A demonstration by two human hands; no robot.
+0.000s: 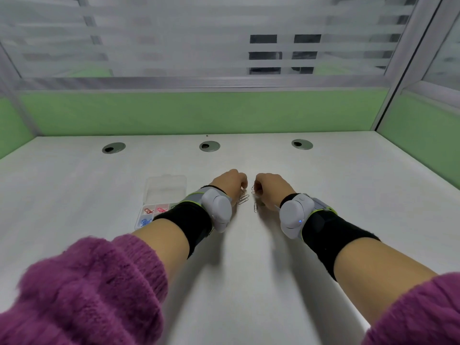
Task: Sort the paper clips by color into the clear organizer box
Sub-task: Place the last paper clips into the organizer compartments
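The clear organizer box (pixel 151 206) lies open on the white desk, left of my left wrist, its lid (pixel 165 189) folded back. Dark red clips (pixel 148 210), pink clips (pixel 161 209) and blue clips (pixel 144 222) sit in separate compartments; my left forearm hides the rest of the box. Silver paper clips (pixel 243 199) lie loose on the desk between my hands, one more (pixel 256 207) nearer my right hand. My left hand (pixel 230 183) and right hand (pixel 270 186) rest curled over these clips, fingertips down. Whether either pinches a clip is hidden.
Three round cable grommets (pixel 209 146) line the back of the desk (pixel 348 190). A green partition (pixel 199 112) with frosted glass above it closes the back and both sides. Each wrist carries a black band with a grey sensor unit (pixel 216 207).
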